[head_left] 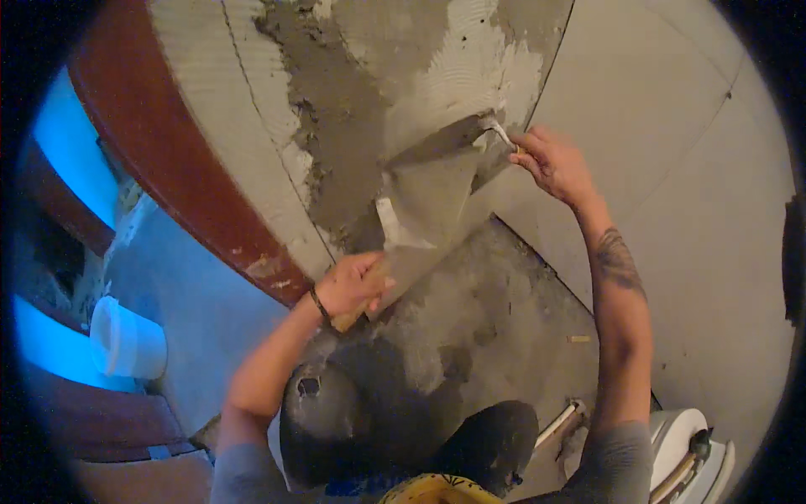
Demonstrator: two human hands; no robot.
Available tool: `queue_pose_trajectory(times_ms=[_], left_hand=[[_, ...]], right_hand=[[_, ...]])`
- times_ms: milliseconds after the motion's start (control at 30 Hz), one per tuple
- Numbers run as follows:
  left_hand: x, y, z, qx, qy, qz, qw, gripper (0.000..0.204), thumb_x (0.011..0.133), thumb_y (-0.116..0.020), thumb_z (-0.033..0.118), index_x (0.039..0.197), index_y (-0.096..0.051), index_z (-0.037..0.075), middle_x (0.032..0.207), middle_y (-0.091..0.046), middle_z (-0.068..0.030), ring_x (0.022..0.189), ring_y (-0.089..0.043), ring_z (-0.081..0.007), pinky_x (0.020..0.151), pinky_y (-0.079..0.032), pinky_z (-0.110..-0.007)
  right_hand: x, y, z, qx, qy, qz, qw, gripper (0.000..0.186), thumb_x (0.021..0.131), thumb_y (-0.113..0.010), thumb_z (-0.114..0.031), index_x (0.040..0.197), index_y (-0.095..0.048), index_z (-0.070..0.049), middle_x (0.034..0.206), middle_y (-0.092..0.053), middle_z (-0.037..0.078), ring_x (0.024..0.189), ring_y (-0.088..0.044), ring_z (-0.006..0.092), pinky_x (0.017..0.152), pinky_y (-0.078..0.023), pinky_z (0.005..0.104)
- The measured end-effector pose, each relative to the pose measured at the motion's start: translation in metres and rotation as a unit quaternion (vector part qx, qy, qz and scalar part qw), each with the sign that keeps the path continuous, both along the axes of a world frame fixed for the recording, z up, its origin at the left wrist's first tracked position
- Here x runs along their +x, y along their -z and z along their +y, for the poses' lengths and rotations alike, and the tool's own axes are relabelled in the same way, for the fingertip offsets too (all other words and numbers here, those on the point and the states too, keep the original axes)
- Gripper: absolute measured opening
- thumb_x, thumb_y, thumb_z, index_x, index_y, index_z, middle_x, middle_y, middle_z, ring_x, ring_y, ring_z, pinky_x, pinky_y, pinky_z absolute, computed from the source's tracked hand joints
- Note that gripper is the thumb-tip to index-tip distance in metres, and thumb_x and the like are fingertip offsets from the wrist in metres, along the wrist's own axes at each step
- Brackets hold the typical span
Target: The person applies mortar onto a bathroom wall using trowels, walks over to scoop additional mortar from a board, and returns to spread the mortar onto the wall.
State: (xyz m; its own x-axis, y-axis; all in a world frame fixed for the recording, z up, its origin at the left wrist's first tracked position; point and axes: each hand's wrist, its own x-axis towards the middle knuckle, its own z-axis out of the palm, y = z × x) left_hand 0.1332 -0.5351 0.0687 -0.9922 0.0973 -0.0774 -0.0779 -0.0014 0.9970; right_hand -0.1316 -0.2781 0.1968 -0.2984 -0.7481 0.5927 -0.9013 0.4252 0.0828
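Trowel with a broad grey blade [435, 200]: it sits in the middle of the view, slanting up and to the right over a bed of wet mortar [340, 126]. The left hand [356, 284] is wrapped around its wooden handle, just below a white bracket [389, 222] on the blade, and a dark wristband [319, 304] circles that wrist. The right hand [550, 164] grips a smaller trowel [441, 141] by the handle; its pale, bent neck shows beyond the fingers. The smaller blade lies against or just above the upper end of the broad one (I cannot tell which).

The mortar is spread in a rough, dark grey patch, with paler, ridged smears beside it. Along the left runs a curved red-brown board [189, 168], and large pale tiles [663, 143] cover the right side. The person's knees, in dark trousers [336, 412], are near the lower edge. A white bucket [134, 340] stands well apart at the left, in bluish light, and a small yellowish strip [578, 339] lies below the tiles' edge.
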Motion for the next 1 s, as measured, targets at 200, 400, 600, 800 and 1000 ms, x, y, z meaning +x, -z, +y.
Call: queue_pose_trajectory(times_ms=[200, 400, 600, 800, 1000], left_hand=[[0.015, 0.005, 0.012, -0.014, 0.015, -0.033, 0.999, 0.019, 0.088, -0.064, 0.02, 0.092, -0.053, 0.005, 0.071, -0.056, -0.0009, 0.054, -0.053, -0.0085, 0.049, -0.043, -0.023], [0.009, 0.002, 0.026, 0.068, -0.011, -0.136, 0.988, 0.021, 0.085, -0.064, 0.012, 0.103, -0.055, 0.006, 0.076, -0.056, -0.0007, 0.056, -0.052, -0.0083, 0.052, -0.045, -0.023], [0.0, -0.021, 0.049, 0.166, -0.075, -0.173, 0.968, 0.024, 0.086, -0.062, 0.01, 0.109, -0.056, 0.007, 0.078, -0.058, -0.0012, 0.056, -0.052, -0.0094, 0.05, -0.044, -0.024], [0.002, -0.032, 0.069, 0.16, -0.103, -0.205, 0.96, 0.015, 0.086, -0.058, 0.008, 0.101, -0.057, 0.007, 0.073, -0.057, -0.0012, 0.057, -0.053, -0.0096, 0.052, -0.046, -0.025], [0.031, -0.047, 0.045, 0.096, -0.125, -0.254, 0.954, 0.02, 0.086, -0.058, 0.006, 0.106, -0.057, 0.005, 0.073, -0.058, -0.0022, 0.058, -0.054, -0.0104, 0.053, -0.046, -0.025]], right_hand=[[-0.028, -0.049, -0.007, 0.032, -0.092, 0.134, 0.986, 0.031, 0.082, -0.064, -0.033, 0.102, -0.061, -0.01, 0.081, -0.054, 0.008, 0.078, -0.053, 0.027, 0.069, -0.042, 0.0387], [-0.038, -0.137, 0.029, 0.029, -0.099, 0.105, 0.989, 0.033, 0.083, -0.064, -0.034, 0.102, -0.062, -0.007, 0.076, -0.057, 0.01, 0.07, -0.055, 0.0282, 0.064, -0.043, 0.0357], [-0.004, -0.122, 0.07, -0.006, 0.073, -0.171, 0.983, 0.034, 0.088, -0.06, -0.034, 0.104, -0.061, -0.004, 0.073, -0.056, 0.01, 0.065, -0.053, 0.0259, 0.063, -0.043, 0.0356], [0.076, -0.019, 0.107, -0.137, 0.162, -0.669, 0.712, 0.027, 0.093, -0.055, -0.033, 0.101, -0.056, -0.007, 0.073, -0.052, 0.0, 0.063, -0.049, 0.0103, 0.058, -0.043, 0.0254], [0.117, 0.08, 0.058, -0.397, 0.104, -0.8, 0.438, 0.031, 0.093, -0.051, -0.04, 0.103, -0.055, -0.01, 0.069, -0.051, -0.003, 0.055, -0.049, 0.0074, 0.051, -0.043, 0.0233]])
